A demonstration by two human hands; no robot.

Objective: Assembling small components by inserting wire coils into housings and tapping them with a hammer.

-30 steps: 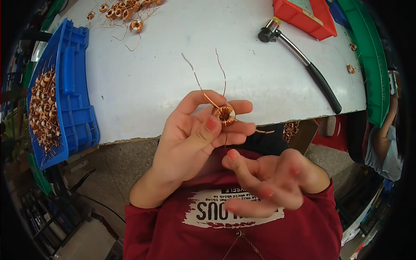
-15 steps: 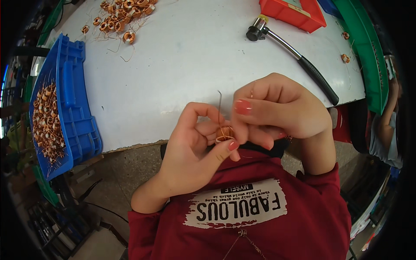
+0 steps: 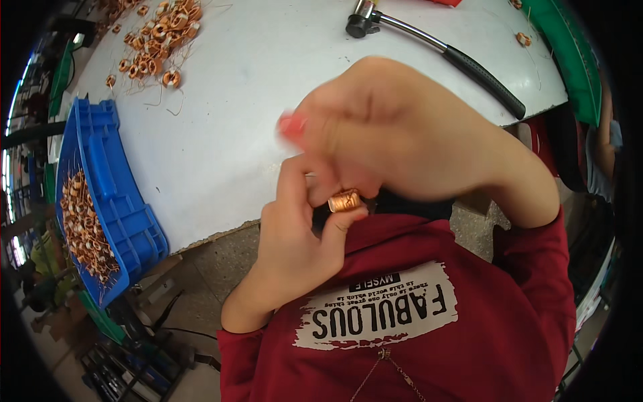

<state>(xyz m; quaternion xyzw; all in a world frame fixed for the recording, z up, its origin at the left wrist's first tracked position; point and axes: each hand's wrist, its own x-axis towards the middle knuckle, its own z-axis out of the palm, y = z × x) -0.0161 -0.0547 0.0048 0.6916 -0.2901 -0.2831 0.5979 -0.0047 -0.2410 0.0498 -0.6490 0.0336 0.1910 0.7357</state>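
Between the thumb and fingers of my left hand is a small coil wound with copper wire. It is held just past the table's near edge, in front of the red shirt. My right hand is right above and beyond the coil, blurred by motion. Its fingers are curled in with the thumb pressed against them. Whatever they pinch is hidden, and part of the left fingers lies behind this hand.
A pile of copper coils lies at the far left of the white table. The blue bin at left holds many more. A black-handled hammer lies at far right, near a loose coil and a green tray.
My right hand has swung up and to the left, across the left fingertips. The left hand still holds the coil, now turned a little. The whole view has shifted slightly.
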